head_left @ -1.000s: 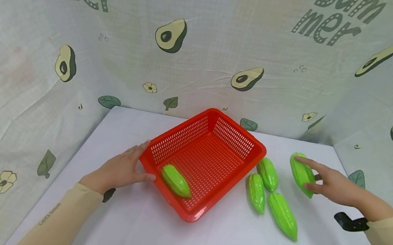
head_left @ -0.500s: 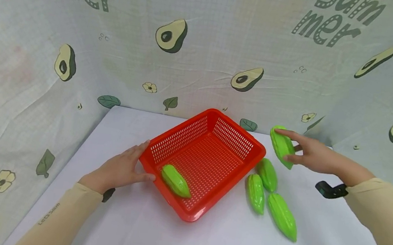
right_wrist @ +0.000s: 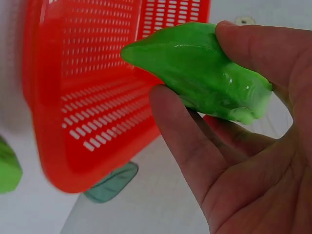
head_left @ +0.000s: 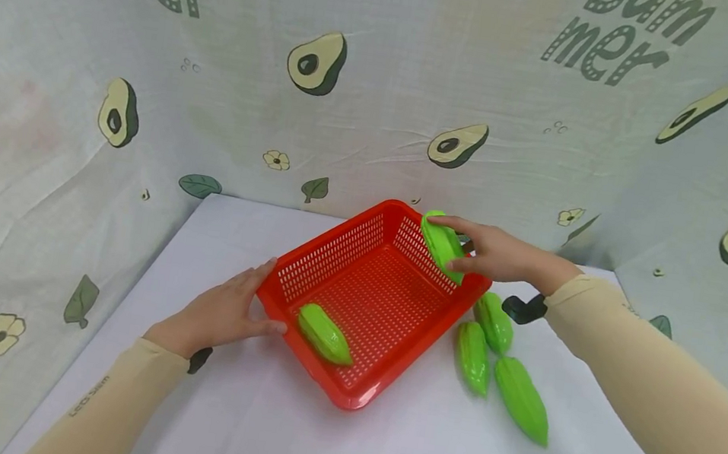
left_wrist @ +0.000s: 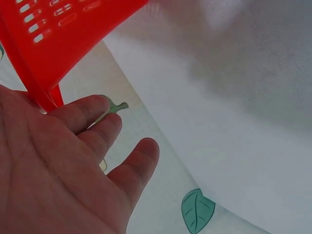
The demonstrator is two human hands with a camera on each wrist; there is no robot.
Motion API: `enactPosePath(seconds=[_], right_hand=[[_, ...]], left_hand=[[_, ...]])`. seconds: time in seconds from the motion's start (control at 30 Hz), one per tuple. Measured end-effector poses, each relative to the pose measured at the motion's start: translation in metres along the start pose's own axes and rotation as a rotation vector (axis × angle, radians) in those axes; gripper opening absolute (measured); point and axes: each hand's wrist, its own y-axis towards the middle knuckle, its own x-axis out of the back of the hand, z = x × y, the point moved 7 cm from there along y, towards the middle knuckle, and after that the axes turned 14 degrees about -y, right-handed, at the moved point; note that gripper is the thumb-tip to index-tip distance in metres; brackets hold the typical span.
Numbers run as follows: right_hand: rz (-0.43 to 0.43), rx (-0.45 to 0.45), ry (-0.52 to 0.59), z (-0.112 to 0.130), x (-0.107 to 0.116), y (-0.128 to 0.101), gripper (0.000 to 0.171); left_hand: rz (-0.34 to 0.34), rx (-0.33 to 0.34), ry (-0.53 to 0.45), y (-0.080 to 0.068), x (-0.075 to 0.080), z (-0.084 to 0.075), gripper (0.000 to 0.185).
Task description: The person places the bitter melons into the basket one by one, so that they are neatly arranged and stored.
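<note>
The left hand [head_left: 221,312] lies low on the desk [head_left: 282,431], near its left edge, fingers straight and slightly spread; the fingertips and thumb press flat against the near left wall of the red basket [head_left: 351,398], and nothing is curled round it. In the left wrist view the palm [left_wrist: 44,170] is open with the fingers [left_wrist: 83,114] relaxed, just under the basket's rim [left_wrist: 44,92]. Its forearm runs in from the near left corner in a tan sleeve [head_left: 105,408] that bears small dark lettering, too small to read. One green gourd [head_left: 324,334] lies inside the basket at its near left side. Three more gourds [head_left: 498,352] lie on the desk just right of the basket, close together and seemingly touching. Farther back, the right hand [head_left: 498,254] is held above the basket's far right corner, arm stretched from the near right edge across the desk, with a black strap [head_left: 522,308] at the wrist. It grips a gourd [head_left: 442,243] between thumb below and fingers on top, as the right wrist view shows [right_wrist: 200,70]; this gourd hangs tilted over the far right rim, clear of the basket floor. Behind the desk, the cloth backdrop [head_left: 382,91] carries avocados, leaves, flowers and the word "Summer" printed twice, its top cut off.
</note>
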Motion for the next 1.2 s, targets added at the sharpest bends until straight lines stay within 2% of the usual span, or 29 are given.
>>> enactPosePath(seconds=[0.27, 0.53, 0.83, 0.97, 1.2], right_hand=[[0.049, 0.067, -0.089, 0.027, -0.012, 0.030, 0.080], [0.148, 0.088, -0.089, 0.050, -0.042, 0.052, 0.077], [0.249, 0.151, -0.163, 0.068, -0.079, 0.067, 0.075], [0.271, 0.183, -0.155, 0.077, -0.088, 0.071, 0.075], [0.355, 0.170, -0.091, 0.081, -0.109, 0.078, 0.074]], left_hand=[[0.011, 0.013, -0.001, 0.000, 0.003, -0.002, 0.124], [0.006, 0.017, 0.000, -0.001, 0.003, -0.001, 0.124], [0.003, 0.009, -0.005, 0.000, 0.001, -0.001, 0.124], [-0.002, 0.009, -0.004, 0.000, 0.001, -0.001, 0.124], [-0.001, 0.007, -0.009, -0.001, 0.000, 0.000, 0.125]])
